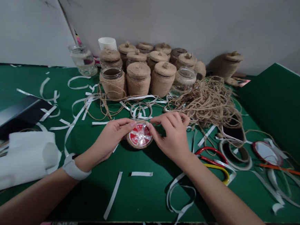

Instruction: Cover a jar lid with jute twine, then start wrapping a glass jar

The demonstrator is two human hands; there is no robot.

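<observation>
The bare left hand (108,138) holds, thumb uppermost, the left edge of a round, red-and-silver, twine-rimmed disc (140,136); at its upper-right rim, the bare right hand (173,133) has thumb and forefinger narrowly spaced, any pinch unclear.

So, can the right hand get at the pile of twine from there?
Probably yes: the pile of twine lies just ahead of the right hand with nothing tall between, though that hand is at the red disc's edge.
</observation>
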